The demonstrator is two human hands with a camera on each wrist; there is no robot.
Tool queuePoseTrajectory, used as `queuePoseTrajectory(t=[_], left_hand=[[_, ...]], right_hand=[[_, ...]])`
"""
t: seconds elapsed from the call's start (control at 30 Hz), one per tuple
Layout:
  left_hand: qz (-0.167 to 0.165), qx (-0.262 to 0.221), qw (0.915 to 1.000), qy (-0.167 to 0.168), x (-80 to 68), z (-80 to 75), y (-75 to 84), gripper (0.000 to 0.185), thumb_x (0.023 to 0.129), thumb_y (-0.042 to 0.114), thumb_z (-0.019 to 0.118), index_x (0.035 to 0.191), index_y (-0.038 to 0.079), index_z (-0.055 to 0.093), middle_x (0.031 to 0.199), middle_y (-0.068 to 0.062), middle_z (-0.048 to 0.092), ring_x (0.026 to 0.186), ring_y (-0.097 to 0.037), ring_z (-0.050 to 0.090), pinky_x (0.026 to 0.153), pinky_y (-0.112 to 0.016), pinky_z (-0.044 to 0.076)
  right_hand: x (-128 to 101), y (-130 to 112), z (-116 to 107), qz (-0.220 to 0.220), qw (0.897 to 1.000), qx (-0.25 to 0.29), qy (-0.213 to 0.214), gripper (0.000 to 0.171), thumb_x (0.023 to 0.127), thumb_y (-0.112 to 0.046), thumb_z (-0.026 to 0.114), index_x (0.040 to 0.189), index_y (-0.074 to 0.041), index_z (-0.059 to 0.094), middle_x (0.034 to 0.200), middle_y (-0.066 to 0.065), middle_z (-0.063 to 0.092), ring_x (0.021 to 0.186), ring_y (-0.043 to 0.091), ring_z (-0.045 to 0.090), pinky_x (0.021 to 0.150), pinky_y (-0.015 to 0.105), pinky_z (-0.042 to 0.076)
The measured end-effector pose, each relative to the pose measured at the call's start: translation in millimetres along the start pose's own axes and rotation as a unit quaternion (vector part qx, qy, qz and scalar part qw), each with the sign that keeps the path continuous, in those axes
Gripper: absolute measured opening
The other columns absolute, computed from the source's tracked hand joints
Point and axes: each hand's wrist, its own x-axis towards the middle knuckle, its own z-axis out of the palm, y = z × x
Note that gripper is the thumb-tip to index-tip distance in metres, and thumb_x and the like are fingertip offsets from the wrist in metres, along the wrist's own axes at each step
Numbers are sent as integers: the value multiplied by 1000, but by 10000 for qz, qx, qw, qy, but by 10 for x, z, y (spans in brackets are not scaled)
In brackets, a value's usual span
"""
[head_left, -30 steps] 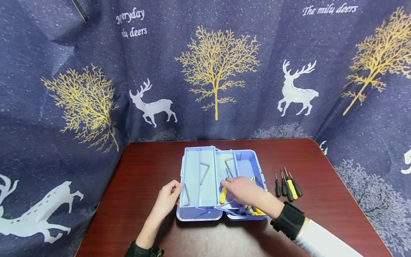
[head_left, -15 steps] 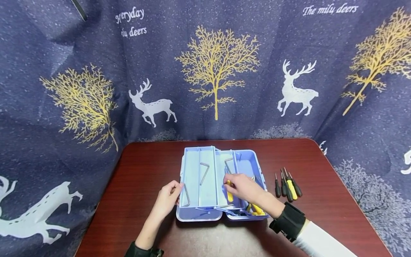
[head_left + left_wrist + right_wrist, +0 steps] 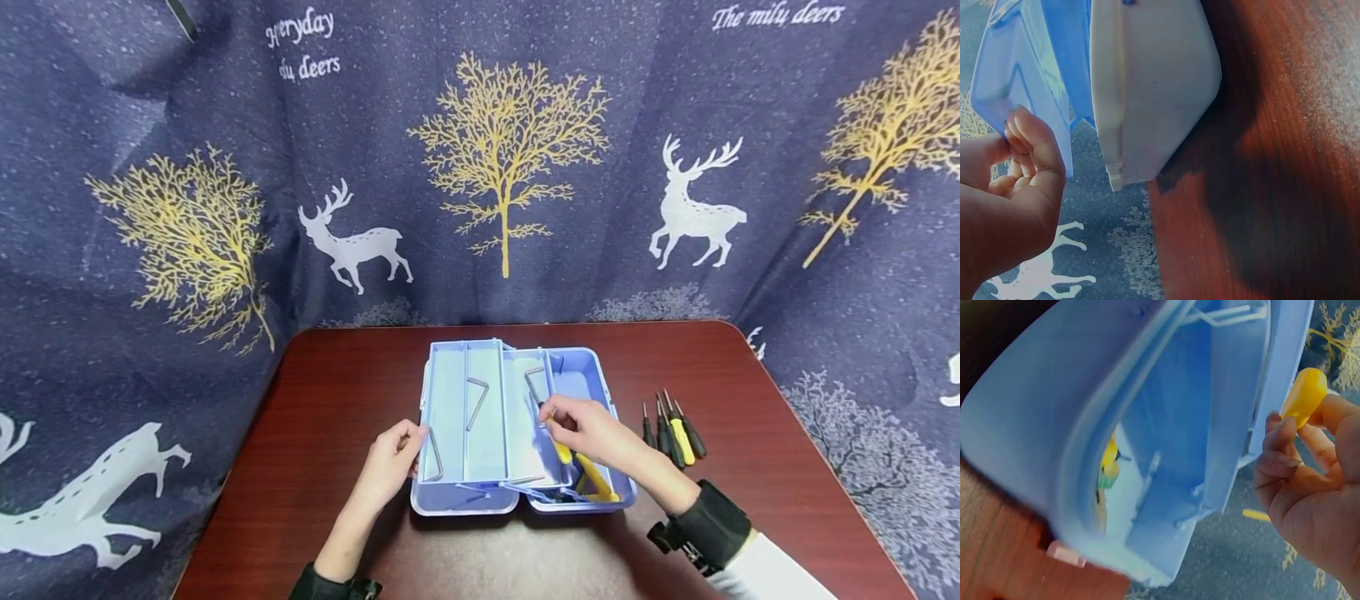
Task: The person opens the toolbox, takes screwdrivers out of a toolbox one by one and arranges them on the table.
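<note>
A light blue toolbox (image 3: 465, 503) stands unfolded on the table, its trays spread to the left. My left hand (image 3: 393, 448) pinches the left wall of the upper tray (image 3: 447, 375); the left wrist view shows fingertips and thumb meeting at its edge. My right hand (image 3: 583, 427), above the right part of the box, holds a screwdriver with a yellow handle (image 3: 562, 452). In the right wrist view the handle's rounded end (image 3: 1307, 394) sticks out from the fingers. Bent hex keys (image 3: 477, 404) lie in the trays. Yellow-handled tools (image 3: 597, 483) rest in the deep compartment, partly hidden.
Several screwdrivers (image 3: 678, 437), black-handled and one with yellow, lie grouped on the red-brown table (image 3: 345, 392) right of the toolbox. A dark blue curtain (image 3: 450, 208) with deer and trees hangs behind the table.
My right hand has lifted the yellow-handled screwdriver from the lower tray and moved right, over the deep compartment side. The left hand keeps its pinch on the tray wall.
</note>
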Motion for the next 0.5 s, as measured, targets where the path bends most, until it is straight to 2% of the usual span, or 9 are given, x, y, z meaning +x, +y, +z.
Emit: queuePoseTrajectory(t=[0.13, 0.33, 0.5], left_hand=[[24, -10, 10000, -4, 10, 13, 4, 27, 106, 14, 60, 82, 2, 60, 59, -4, 55, 53, -12, 54, 51, -32, 56], [107, 59, 9999, 5, 12, 21, 12, 26, 105, 14, 60, 82, 2, 60, 59, -3, 54, 52, -11, 53, 51, -30, 55], [50, 23, 10000, 42, 0, 10, 7, 28, 106, 15, 61, 81, 2, 59, 59, -3, 54, 52, -11, 53, 51, -27, 53]], right_hand=[[-140, 37, -127, 159, 9998, -33, 113, 11, 103, -7, 61, 114, -9, 64, 77, -9, 59, 63, 3, 50, 54, 23, 45], [-408, 133, -306, 171, 9979, -45, 630, 13, 102, -2, 63, 110, -12, 60, 83, -7, 63, 69, 4, 57, 58, 24, 50], [-625, 253, -488, 544, 9923, 56, 1108, 15, 101, 2, 63, 109, -5, 53, 87, 0, 64, 70, 8, 60, 54, 26, 51]])
